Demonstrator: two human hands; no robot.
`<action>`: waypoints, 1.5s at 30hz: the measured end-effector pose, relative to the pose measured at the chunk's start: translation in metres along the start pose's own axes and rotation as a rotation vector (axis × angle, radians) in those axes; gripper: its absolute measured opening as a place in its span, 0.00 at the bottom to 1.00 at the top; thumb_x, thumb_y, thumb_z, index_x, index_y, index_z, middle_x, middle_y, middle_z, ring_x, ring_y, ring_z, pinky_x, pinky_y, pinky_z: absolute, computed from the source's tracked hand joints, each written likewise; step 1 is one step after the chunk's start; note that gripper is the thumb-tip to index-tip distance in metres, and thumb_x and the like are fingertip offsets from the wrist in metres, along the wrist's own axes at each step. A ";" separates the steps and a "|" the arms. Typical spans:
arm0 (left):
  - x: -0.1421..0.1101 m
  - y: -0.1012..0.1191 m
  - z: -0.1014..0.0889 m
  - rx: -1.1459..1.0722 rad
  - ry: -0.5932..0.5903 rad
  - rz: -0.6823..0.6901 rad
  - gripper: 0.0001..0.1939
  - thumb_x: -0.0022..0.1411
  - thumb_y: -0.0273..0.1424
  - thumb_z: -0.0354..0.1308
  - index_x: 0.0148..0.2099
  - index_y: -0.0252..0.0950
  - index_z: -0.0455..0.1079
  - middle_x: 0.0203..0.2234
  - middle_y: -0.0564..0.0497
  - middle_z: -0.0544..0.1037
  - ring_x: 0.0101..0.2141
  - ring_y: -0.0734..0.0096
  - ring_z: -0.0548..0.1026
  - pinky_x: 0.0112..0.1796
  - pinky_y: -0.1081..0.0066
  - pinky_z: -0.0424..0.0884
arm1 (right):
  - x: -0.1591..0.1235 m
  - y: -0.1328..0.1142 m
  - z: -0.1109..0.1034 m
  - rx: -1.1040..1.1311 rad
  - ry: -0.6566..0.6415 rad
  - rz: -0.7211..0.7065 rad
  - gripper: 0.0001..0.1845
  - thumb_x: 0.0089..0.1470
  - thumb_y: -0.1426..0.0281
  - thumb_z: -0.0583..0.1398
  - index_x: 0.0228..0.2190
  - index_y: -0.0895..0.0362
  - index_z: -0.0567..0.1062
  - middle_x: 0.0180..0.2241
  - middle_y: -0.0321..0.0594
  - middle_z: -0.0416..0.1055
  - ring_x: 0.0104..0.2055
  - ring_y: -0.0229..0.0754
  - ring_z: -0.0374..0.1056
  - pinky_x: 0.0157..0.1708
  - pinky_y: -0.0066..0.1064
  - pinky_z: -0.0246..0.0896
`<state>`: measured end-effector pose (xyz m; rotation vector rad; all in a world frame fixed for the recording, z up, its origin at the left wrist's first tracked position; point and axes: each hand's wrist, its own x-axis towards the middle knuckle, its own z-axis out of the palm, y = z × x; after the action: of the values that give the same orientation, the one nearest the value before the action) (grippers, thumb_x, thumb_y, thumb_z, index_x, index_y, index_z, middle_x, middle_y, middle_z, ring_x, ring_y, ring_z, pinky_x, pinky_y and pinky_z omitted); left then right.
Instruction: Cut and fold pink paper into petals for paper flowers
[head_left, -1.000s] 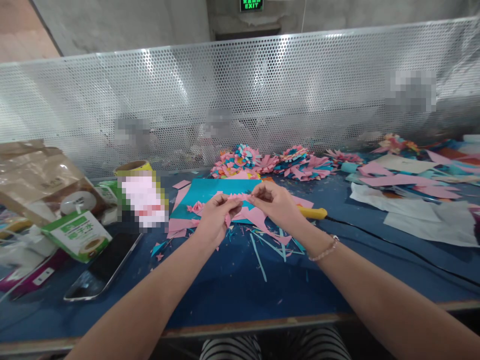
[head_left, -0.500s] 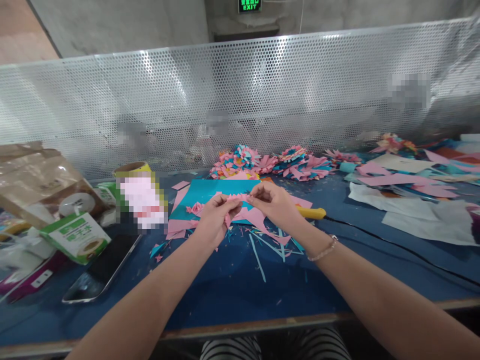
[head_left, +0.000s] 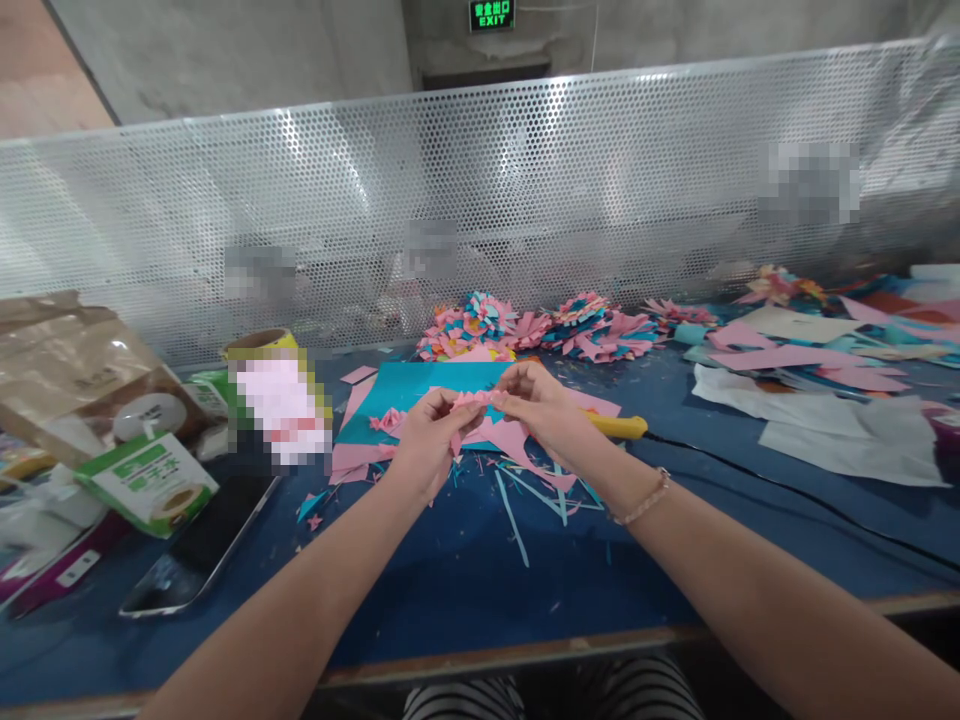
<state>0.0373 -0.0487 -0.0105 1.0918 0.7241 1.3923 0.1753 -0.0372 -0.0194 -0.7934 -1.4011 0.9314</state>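
Observation:
Between my two hands is a strip of pink paper (head_left: 472, 398) with a fringed edge. My left hand (head_left: 429, 432) pinches its left part, and my right hand (head_left: 538, 402) grips the right end between thumb and fingers. Both hands are over a blue paper sheet (head_left: 405, 385). Left of my left hand, a small bunch of folded pink paper (head_left: 388, 420) lies on that sheet. Pink paper scraps (head_left: 510, 440) spread below my hands. The yellow handle (head_left: 621, 427) of a corded tool sticks out beyond my right hand; its front part is hidden.
Several pink and blue paper flowers (head_left: 487, 325) are piled along the perforated metal screen (head_left: 360, 200). On the left are a phone (head_left: 199, 545), a green-and-white box (head_left: 150, 483) and a brown bag (head_left: 90, 370). A black cord (head_left: 787, 518) crosses the right side. White paper (head_left: 847, 440) lies at right.
The view has shifted slightly. My hands keep their hold on the pink strip, with the right fingers now a little closer to the left ones.

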 end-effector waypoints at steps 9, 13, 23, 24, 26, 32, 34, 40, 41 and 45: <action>-0.003 0.002 0.004 -0.003 -0.014 -0.008 0.12 0.38 0.27 0.66 0.21 0.34 0.63 0.16 0.56 0.70 0.27 0.77 0.72 0.36 0.73 0.67 | -0.002 -0.001 0.003 0.109 -0.037 0.024 0.14 0.40 0.69 0.61 0.31 0.56 0.63 0.27 0.33 0.63 0.28 0.32 0.60 0.27 0.27 0.58; -0.003 0.000 0.003 -0.069 -0.013 -0.011 0.12 0.39 0.26 0.65 0.22 0.33 0.62 0.18 0.57 0.70 0.28 0.78 0.73 0.38 0.72 0.67 | -0.002 0.003 0.004 0.205 -0.014 0.033 0.14 0.39 0.69 0.62 0.31 0.56 0.65 0.29 0.33 0.63 0.30 0.31 0.60 0.30 0.27 0.58; -0.002 -0.002 0.003 -0.126 0.000 0.011 0.12 0.39 0.25 0.65 0.21 0.33 0.61 0.19 0.57 0.71 0.27 0.80 0.72 0.41 0.72 0.67 | -0.009 -0.008 0.011 0.425 0.019 0.156 0.14 0.36 0.71 0.64 0.28 0.56 0.67 0.25 0.31 0.62 0.28 0.31 0.59 0.30 0.27 0.57; -0.002 -0.002 0.002 -0.125 0.000 0.012 0.12 0.39 0.24 0.65 0.21 0.33 0.61 0.19 0.57 0.71 0.28 0.80 0.72 0.41 0.72 0.67 | -0.009 -0.008 0.011 0.432 0.018 0.158 0.14 0.36 0.71 0.64 0.28 0.56 0.67 0.25 0.31 0.62 0.28 0.31 0.59 0.30 0.27 0.57; -0.001 -0.002 0.002 -0.120 -0.005 0.012 0.12 0.39 0.24 0.65 0.21 0.33 0.61 0.19 0.57 0.71 0.28 0.80 0.72 0.41 0.72 0.67 | -0.008 -0.008 0.012 0.444 0.019 0.163 0.14 0.36 0.71 0.64 0.27 0.56 0.67 0.26 0.31 0.63 0.28 0.30 0.59 0.29 0.26 0.56; -0.002 -0.001 0.003 -0.093 0.002 -0.014 0.12 0.40 0.26 0.65 0.21 0.33 0.61 0.18 0.56 0.71 0.26 0.80 0.72 0.39 0.73 0.67 | -0.007 -0.010 0.011 0.405 0.037 0.193 0.14 0.36 0.71 0.64 0.28 0.55 0.66 0.28 0.32 0.63 0.29 0.32 0.61 0.28 0.26 0.56; -0.002 -0.001 0.003 -0.082 0.006 -0.018 0.13 0.40 0.26 0.65 0.21 0.33 0.61 0.19 0.56 0.71 0.26 0.80 0.72 0.38 0.73 0.67 | -0.007 -0.010 0.011 0.391 0.045 0.198 0.14 0.36 0.71 0.63 0.29 0.55 0.66 0.27 0.32 0.63 0.29 0.32 0.60 0.27 0.26 0.55; -0.002 -0.003 0.002 -0.085 -0.030 -0.019 0.11 0.41 0.26 0.65 0.23 0.33 0.63 0.20 0.54 0.73 0.26 0.79 0.72 0.35 0.74 0.67 | -0.008 -0.012 0.010 0.383 0.026 0.189 0.14 0.36 0.71 0.63 0.30 0.56 0.67 0.25 0.32 0.63 0.27 0.31 0.59 0.26 0.25 0.54; -0.002 -0.003 0.002 -0.083 -0.031 -0.021 0.11 0.41 0.26 0.65 0.23 0.33 0.63 0.20 0.54 0.74 0.26 0.79 0.72 0.35 0.74 0.68 | -0.007 -0.011 0.010 0.377 0.020 0.184 0.14 0.36 0.71 0.63 0.30 0.56 0.67 0.25 0.32 0.63 0.27 0.31 0.58 0.25 0.25 0.54; -0.001 -0.003 0.001 -0.062 -0.020 -0.026 0.11 0.40 0.27 0.65 0.23 0.33 0.63 0.18 0.55 0.73 0.25 0.79 0.72 0.36 0.73 0.68 | -0.006 -0.007 0.009 0.347 0.006 0.154 0.15 0.37 0.71 0.62 0.31 0.56 0.66 0.24 0.31 0.62 0.26 0.31 0.58 0.25 0.26 0.54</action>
<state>0.0396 -0.0493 -0.0130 1.0429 0.6743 1.3717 0.1671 -0.0461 -0.0158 -0.6449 -1.1410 1.2502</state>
